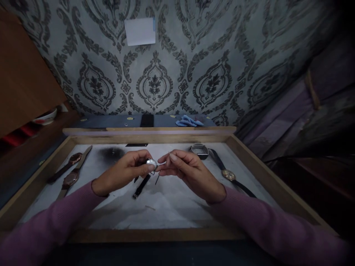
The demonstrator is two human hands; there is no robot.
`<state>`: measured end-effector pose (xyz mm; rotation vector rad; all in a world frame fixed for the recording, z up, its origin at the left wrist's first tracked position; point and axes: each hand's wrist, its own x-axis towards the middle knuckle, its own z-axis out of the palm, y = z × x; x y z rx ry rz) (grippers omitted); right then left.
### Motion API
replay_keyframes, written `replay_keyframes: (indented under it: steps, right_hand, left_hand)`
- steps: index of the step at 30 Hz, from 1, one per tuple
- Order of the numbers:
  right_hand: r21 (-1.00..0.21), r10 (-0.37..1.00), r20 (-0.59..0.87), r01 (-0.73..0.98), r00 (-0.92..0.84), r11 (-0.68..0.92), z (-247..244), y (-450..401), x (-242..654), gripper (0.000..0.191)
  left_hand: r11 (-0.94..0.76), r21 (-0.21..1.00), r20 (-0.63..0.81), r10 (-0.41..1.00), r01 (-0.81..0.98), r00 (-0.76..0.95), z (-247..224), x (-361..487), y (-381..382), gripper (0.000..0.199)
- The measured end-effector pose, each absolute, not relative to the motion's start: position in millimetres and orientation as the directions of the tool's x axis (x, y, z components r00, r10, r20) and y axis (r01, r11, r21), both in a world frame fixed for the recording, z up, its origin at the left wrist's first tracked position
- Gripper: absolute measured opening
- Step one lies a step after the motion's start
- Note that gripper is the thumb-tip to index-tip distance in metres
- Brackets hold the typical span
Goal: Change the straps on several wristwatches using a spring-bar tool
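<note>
My left hand [130,168] pinches a round, shiny watch case [151,162] between thumb and fingers. Just right of it, my right hand [185,168] has its thumb and index finger pressed together on a small thin item too tiny to identify, with its other fingertips reaching toward the case. Below the case, a black strap with a metal buckle [141,187] slants down to the white tray surface. A thin dark stick [157,179] is beside the strap, and a small pale strip [150,207] lies nearer the front.
The wooden tray [149,235] has raised edges. Two brown watches [70,178] lie at its left. A gold-faced watch [229,174] and a round metallic ring-like object [199,150] are at the right. Behind the tray sits a blue cloth [189,121].
</note>
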<state>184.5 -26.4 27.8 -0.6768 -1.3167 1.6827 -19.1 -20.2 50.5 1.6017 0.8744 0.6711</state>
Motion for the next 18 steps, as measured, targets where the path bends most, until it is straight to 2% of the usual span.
replay_keyframes:
  steps: [3,9,13,18]
  right_hand:
    - [-0.968,0.878,0.093,-0.25,-0.47,-0.031,29.4,-26.7,185.3,0.032]
    - [-0.997,0.87,0.071,-0.005,-0.488,0.079,27.8,-30.1,185.1,0.034]
    - [-0.994,0.873,0.061,0.05,-0.484,0.098,24.0,-30.2,182.0,0.034]
    - [-0.997,0.879,0.05,0.025,-0.474,0.07,21.6,-29.3,180.0,0.033]
  left_hand:
    - [0.008,0.996,-0.058,0.834,0.094,0.549,48.8,-20.8,-18.0,0.019]
    - [0.118,0.992,-0.078,0.845,-0.041,0.529,41.3,-19.3,-17.2,0.021]
    - [0.08,0.994,-0.032,0.85,-0.069,0.527,34.5,-14.6,-19.8,0.019]
    - [-0.005,1.0,-0.005,0.849,0.016,0.529,33.9,-10.6,-22.1,0.02]
